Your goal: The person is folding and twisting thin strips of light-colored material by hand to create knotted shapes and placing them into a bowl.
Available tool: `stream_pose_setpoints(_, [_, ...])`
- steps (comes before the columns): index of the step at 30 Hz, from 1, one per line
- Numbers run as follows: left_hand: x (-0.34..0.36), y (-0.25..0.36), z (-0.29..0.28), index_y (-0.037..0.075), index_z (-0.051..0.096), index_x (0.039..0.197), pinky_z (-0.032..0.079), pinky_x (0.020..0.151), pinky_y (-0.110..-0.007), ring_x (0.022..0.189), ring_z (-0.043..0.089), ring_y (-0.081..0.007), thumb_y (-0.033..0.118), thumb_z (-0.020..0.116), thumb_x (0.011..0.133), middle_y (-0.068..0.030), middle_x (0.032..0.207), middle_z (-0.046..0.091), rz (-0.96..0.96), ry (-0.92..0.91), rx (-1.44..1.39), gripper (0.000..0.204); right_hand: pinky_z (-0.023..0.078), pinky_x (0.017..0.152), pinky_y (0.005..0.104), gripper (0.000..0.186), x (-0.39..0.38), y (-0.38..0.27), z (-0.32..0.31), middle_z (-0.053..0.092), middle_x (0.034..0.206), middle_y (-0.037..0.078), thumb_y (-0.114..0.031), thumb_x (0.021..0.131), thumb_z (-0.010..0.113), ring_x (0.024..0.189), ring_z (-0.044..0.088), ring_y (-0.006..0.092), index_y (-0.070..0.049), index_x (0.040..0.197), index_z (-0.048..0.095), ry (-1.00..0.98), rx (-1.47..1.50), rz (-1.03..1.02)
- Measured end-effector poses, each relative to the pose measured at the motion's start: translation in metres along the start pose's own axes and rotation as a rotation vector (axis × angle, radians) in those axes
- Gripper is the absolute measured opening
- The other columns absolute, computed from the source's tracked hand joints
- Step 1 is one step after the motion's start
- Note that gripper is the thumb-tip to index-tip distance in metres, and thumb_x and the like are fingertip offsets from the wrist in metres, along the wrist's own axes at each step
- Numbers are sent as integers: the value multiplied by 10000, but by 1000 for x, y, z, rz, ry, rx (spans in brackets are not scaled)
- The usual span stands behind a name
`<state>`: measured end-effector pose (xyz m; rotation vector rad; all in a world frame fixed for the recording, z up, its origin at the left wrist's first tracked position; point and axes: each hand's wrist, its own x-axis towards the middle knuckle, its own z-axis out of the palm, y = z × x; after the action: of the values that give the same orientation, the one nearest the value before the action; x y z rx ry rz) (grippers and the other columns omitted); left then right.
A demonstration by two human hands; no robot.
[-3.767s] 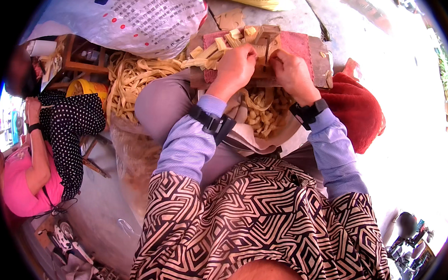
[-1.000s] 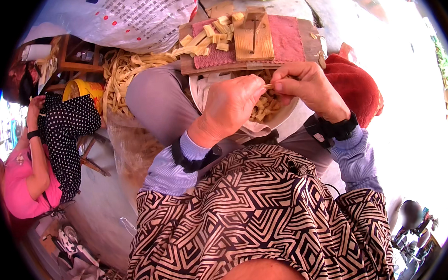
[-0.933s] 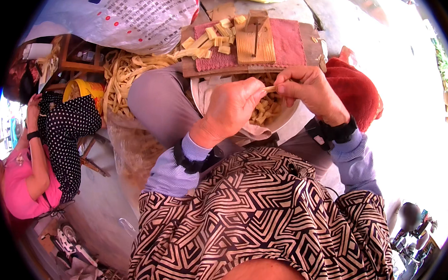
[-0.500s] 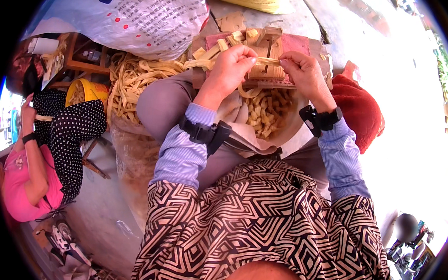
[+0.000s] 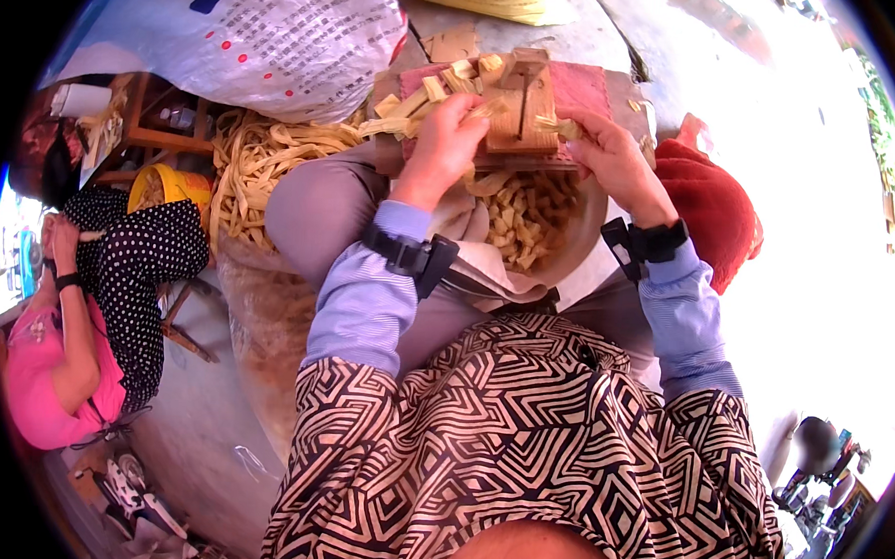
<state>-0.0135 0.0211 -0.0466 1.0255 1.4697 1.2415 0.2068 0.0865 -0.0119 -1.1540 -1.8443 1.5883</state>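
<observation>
A small wooden block jig (image 5: 523, 108) with an upright peg is being steadied on a pinkish board (image 5: 586, 86) laid across the lap, so both hands are brought to it from either side. A pale straw strip (image 5: 490, 109) is being pinched in the closed left hand (image 5: 445, 145) against the jig's left edge, while its other end is being gripped by the curled right hand (image 5: 613, 157). A round bowl of cut straw pieces (image 5: 530, 218) is being kept directly below, seemingly to catch what falls. Long straw ribbons (image 5: 258, 166) are being kept heaped to the left, within reach.
</observation>
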Motion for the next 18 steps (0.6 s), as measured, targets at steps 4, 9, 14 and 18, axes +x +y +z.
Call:
stream_pose_setpoints(4, [-22,10,2,16,549,1169,394,504,-213,560,420,-52,101,531,925,-10,774,518,-244,-63,-435,259,453,554,206,158,-33,-17,-7,599,779,-1,-54,907,545,606,521,66,15,1021,630,-139,225,155])
stream_pose_setpoints(9, [-62,81,-8,31,524,1220,277,449,-175,505,316,-34,122,502,957,4,756,467,-90,-195,-760,279,452,554,201,143,-51,-28,-7,574,694,-29,-79,923,544,590,514,41,14,942,651,-133,94,69])
stream_pose_setpoints(14, [-98,187,-9,22,501,1248,255,454,-181,520,308,-32,135,510,960,8,767,446,274,-339,-711,309,438,545,197,167,-66,-37,-11,580,721,-37,-98,940,525,614,506,33,11,943,651,-54,214,-74])
stream_pose_setpoints(18, [-113,234,-16,12,499,1245,253,469,-188,536,312,-39,150,517,960,7,787,472,504,-395,-599,317,421,567,190,167,-74,-40,-11,564,726,-43,-87,943,519,626,475,33,2,973,657,-11,187,-79])
